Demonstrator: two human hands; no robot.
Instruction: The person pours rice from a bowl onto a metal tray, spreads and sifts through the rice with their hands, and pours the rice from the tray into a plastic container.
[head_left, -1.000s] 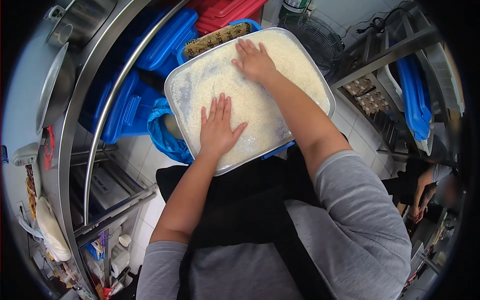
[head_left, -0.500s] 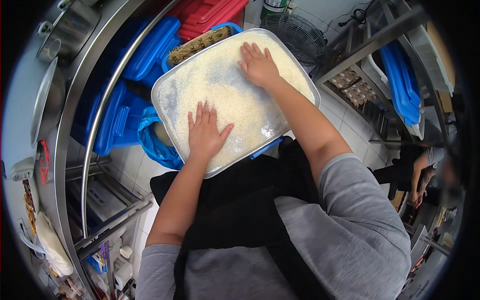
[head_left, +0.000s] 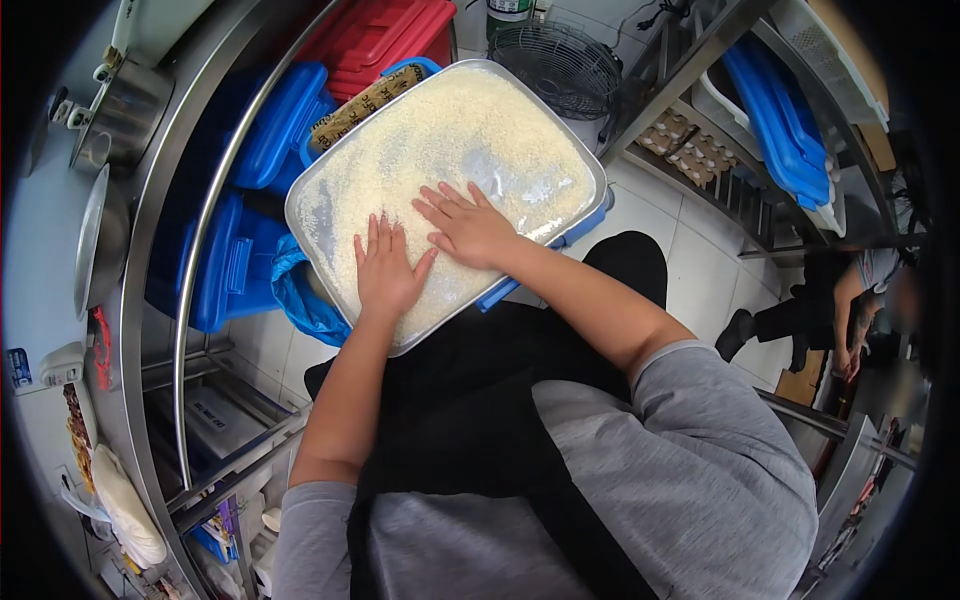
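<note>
A large rectangular metal tray (head_left: 487,166) holds a spread layer of pale loose grains (head_left: 420,130) that look like uncooked rice. Bare metal shows through in patches right of centre and along the left side. My left hand (head_left: 390,275) lies palm down on the grains near the front left, fingers spread. Beside it, my right hand (head_left: 470,232) also rests flat near the middle, fingers apart and pointing up-left. Neither grasps anything. Beneath the tray, parts of a blue container (head_left: 497,293) stick out at the front and right.
Blue lidded bins (head_left: 225,260), a red bin (head_left: 370,40) and a blue plastic bag (head_left: 300,300) crowd the left and back. A floor fan (head_left: 555,70) stands behind. Egg trays (head_left: 690,150) sit on the right rack. At far right is another person (head_left: 850,310).
My right hand has swept from the tray's far right toward me and left, close to my left hand. Grains now cover the upper area, and bare metal shows farther right. The view has shifted slightly.
</note>
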